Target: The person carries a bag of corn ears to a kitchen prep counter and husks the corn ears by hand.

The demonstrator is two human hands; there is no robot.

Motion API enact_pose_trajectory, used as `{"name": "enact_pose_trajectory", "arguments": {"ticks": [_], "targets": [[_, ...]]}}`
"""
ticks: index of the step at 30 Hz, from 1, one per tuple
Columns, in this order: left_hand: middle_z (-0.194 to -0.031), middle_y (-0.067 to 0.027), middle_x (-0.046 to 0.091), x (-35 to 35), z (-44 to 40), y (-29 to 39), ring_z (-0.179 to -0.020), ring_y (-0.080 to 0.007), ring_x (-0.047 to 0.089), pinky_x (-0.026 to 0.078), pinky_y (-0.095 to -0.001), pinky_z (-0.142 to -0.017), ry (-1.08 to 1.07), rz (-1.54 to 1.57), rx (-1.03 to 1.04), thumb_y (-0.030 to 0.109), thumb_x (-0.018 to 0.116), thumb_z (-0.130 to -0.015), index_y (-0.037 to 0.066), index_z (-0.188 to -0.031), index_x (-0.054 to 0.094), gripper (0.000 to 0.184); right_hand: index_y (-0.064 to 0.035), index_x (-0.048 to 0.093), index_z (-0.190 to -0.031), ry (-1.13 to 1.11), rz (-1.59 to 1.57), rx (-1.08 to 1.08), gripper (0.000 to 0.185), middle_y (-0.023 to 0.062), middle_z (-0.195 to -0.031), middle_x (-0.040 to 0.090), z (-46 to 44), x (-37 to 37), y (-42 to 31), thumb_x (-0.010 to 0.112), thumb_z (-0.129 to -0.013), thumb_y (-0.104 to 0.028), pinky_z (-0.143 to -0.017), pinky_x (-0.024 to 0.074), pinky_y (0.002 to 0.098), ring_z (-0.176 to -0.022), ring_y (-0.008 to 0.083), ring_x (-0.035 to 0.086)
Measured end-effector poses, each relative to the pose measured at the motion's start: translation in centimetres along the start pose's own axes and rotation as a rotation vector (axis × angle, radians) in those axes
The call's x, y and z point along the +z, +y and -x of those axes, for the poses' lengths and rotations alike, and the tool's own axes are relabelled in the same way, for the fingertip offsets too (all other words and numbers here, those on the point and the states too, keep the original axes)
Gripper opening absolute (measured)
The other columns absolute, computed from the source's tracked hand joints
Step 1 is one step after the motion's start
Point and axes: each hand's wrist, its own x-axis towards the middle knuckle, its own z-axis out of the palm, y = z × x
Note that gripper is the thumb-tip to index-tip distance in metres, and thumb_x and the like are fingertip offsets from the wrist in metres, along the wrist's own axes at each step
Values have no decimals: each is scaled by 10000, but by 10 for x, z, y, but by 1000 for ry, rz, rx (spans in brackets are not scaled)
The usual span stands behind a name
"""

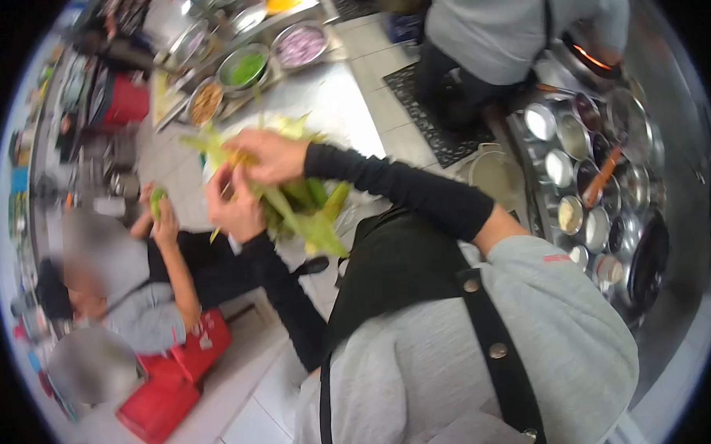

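- Right hand (271,156) and left hand (239,206) pinch yellow-green leaves (321,232).
- Bare table (339,97) stretches from leaves toward bowls (227,74).
- Open floor (407,138) borders the table's edge.

The bare right hand (272,156) partly hides blurred, pale yellow-green leaves (318,233). The top picture edge cuts off a co-worker in a grey shirt (488,29).

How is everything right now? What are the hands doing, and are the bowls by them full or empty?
Right hand, curled on a yellowish piece
Left hand, fingers bent close by, grip unclear
Leaves, loosely heaped
Bowl of green bits, not empty
Bowl of purple bits, not empty
Bowl of brown bits, not empty
Table, partly covered
Green item, held in a co-worker's hand
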Motion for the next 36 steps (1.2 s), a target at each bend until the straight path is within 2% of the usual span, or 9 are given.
{"name": "enact_pose_trajectory", "arguments": {"ticks": [7, 20, 23, 24, 25, 28, 31, 33, 36], "targets": [[-947, -125, 741, 5, 1, -26, -830, -210, 695, 560, -332, -774, 66, -52, 105, 86, 728, -942, -10, -1013, 727, 119, 39, 572, -1304, 77, -71, 127, 507, 236, -1206, 608, 20, 6, -18, 630, -829, -128, -1016, 481, 437, -1144, 400, 608], [-794, -135, 710, 4, 2, -46, -729, -281, 693, 556, -399, -708, 133, -370, 36, 225, 761, -870, 7, -887, 672, 236, 9, 633, -1204, 139, 80, 182, 377, 215, -1130, 637, 22, 6, -9, 646, -942, -262, -955, 503, 454, -1074, 399, 629], [-819, -136, 725, -21, 16, -73, -759, -311, 698, 556, -416, -749, 127, -450, -13, 213, 733, -850, 27, -871, 682, 194, 16, 630, -1182, 144, 183, 137, 374, 237, -1076, 657, 16, 23, 16, 600, -980, -297, -921, 515, 469, -1036, 394, 645], [-810, -126, 725, -28, 23, -65, -757, -302, 699, 554, -414, -752, 125, -482, -140, 202, 730, -844, 26, -851, 690, 181, 15, 655, -1172, 173, 2, 391, 386, 252, -1081, 682, 10, 7, -6, 606, -976, -314, -890, 530, 466, -1006, 398, 668], [-794, -121, 717, -32, 29, -70, -744, -275, 687, 549, -402, -739, 106, -494, -236, 186, 736, -836, 19, -831, 696, 172, 11, 685, -1155, 186, -15, 393, 402, 255, -1069, 705, 8, 2, 4, 639, -956, -336, -868, 544, 457, -983, 399, 691], [-791, -142, 702, -22, 61, -135, -682, -268, 661, 548, -372, -688, 59, -339, -248, 126, 708, -850, -4, -908, 638, 158, 14, 697, -1138, 138, 116, 285, 413, 241, -1052, 718, 6, -11, -15, 689, -927, -341, -874, 547, 437, -981, 407, 696], [-1152, -184, 706, -39, 41, -32, -1081, -248, 703, 550, -327, -952, -379, -377, -608, 48, 639, -935, -23, -1265, 546, 350, 20, 694, -1142, 96, 142, 218, 393, 234, -1070, 722, 9, -6, -23, 719, -918, -302, -887, 545, 427, -994, 412, 690], [-1185, -200, 682, -25, 60, -54, -1130, -244, 677, 551, -338, -951, -65, -307, -389, 9, 585, -954, -39, -1259, 569, 309, 22, 692, -1153, 78, 143, 198, 411, 231, -1076, 723, 9, -8, -20, 733, -910, -307, -889, 545, 425, -999, 403, 693], [-1225, -215, 654, -25, 42, 5, -1161, -255, 656, 547, -354, -958, 81, -281, 103, 2, 571, -955, -49, -1302, 576, 351, 23, 686, -1173, 30, 108, 218, 460, 240, -1091, 710, 12, -15, -22, 723, -903, -347, -906, 538, 431, -1020, 406, 679]]}}
